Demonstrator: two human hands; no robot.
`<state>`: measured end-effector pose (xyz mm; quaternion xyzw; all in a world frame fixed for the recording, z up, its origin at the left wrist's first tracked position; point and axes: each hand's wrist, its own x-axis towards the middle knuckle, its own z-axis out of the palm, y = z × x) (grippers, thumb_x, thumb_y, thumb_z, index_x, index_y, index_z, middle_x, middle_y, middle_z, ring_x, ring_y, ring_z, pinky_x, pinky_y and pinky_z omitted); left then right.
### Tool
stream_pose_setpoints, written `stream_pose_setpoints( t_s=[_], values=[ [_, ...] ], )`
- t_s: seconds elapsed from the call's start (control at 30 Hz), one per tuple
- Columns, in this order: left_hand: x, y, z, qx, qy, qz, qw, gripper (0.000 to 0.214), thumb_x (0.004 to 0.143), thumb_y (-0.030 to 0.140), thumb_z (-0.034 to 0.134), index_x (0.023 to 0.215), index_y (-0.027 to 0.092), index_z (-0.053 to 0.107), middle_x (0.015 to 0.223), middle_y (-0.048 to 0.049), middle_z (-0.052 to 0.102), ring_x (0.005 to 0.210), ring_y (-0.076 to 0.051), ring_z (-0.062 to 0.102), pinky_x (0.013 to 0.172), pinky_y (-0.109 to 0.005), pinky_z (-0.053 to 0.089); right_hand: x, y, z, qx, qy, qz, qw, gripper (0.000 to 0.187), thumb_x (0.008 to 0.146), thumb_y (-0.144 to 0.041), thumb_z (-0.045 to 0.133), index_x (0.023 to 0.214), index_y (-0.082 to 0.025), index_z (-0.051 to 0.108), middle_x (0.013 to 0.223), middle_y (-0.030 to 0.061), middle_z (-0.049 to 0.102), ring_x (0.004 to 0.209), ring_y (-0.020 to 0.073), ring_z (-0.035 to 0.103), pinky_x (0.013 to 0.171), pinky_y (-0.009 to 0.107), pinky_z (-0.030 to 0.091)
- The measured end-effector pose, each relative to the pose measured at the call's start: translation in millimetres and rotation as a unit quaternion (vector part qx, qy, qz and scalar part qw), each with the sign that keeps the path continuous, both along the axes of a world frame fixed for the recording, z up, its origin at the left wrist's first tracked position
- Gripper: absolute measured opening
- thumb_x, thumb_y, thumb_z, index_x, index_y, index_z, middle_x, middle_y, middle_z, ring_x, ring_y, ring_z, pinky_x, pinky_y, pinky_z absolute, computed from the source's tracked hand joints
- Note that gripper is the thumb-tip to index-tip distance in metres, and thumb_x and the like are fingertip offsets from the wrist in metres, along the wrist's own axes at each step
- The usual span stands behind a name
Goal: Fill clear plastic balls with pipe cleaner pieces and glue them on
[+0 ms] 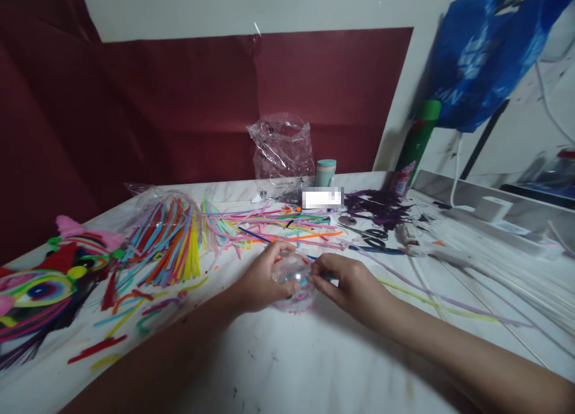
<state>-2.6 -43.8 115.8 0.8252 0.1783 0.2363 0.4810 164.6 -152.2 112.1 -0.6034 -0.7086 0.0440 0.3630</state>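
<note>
In the middle of the table, my left hand (265,279) is wrapped round the side of a clear rounded plastic dome (291,266), with the thumb and fingers on its rim. Red and blue bits show through the clear plastic. My right hand (342,278) is closed in a pinch at the dome's right edge. Something dark and small shows by its fingers, too unclear to name. Just below the dome lies a round clear piece with pinkish specks (294,303), partly hidden by my left hand.
Bundles of coloured pipe cleaners (175,240) spread left and behind. A colourful fuzzy eye-decorated craft (40,291) lies far left. Scissors (375,237), purple strands (380,207), a green spray can (417,144) and long white rods (507,288) are to the right. A clear bag (284,153) stands behind.
</note>
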Motion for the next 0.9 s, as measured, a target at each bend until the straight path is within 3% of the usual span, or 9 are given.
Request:
stream_pose_setpoints(
  t_s=[0.23,0.4,0.5,0.63,0.9],
  values=[
    [2.3,-3.7,2.1,0.021,-0.003,0.01,1.0,0.054,0.061,0.03,0.067,0.109,0.017,0.046,0.11,-0.0078,0.053,0.105,-0.026,0.052,0.088,-0.035,0.042,-0.4,-0.5,8.4,-0.07,0.065,0.006,0.995,0.006,0.075,-0.016,0.051,0.071,-0.018,0.056,0.062,-0.0022,0.058,0.054,0.0105,0.048,0.051,0.02,0.034],
    [1.7,-2.3,2.0,0.023,0.007,0.007,1.0,0.056,0.063,0.032,0.067,0.112,0.018,0.044,0.114,-0.008,0.052,0.106,-0.026,0.051,0.09,-0.036,0.041,2.3,2.5,5.1,-0.093,0.121,0.026,0.988,0.006,0.07,-0.014,0.051,0.069,-0.018,0.055,0.062,-0.002,0.059,0.054,0.0107,0.048,0.054,0.021,0.037],
    [-1.4,2.3,2.2,0.029,0.035,-0.004,0.999,0.054,0.069,0.038,0.064,0.116,0.018,0.044,0.117,-0.0085,0.051,0.108,-0.026,0.05,0.092,-0.036,0.04,2.5,3.4,3.3,-0.095,0.133,0.025,0.986,0.006,0.069,-0.015,0.051,0.068,-0.018,0.055,0.061,-0.0022,0.057,0.055,0.011,0.048,0.055,0.022,0.037],
    [-5.3,8.0,3.4,0.008,0.048,-0.026,0.998,0.046,0.083,0.047,0.047,0.119,0.02,0.045,0.118,-0.0083,0.053,0.11,-0.026,0.049,0.094,-0.038,0.038,0.8,3.4,4.4,-0.094,0.136,0.023,0.986,0.005,0.068,-0.016,0.05,0.067,-0.018,0.054,0.059,-0.0026,0.055,0.054,0.0108,0.046,0.054,0.022,0.036],
    [-2.4,4.3,3.5,0.073,0.049,-0.014,0.996,0.058,0.068,0.033,0.066,0.119,0.017,0.043,0.121,-0.0094,0.051,0.112,-0.027,0.047,0.095,-0.038,0.038,0.3,3.9,7.1,-0.09,0.151,0.031,0.984,0.004,0.066,-0.016,0.049,0.066,-0.018,0.053,0.058,-0.0033,0.051,0.054,0.0106,0.044,0.052,0.021,0.034]
  ],
)
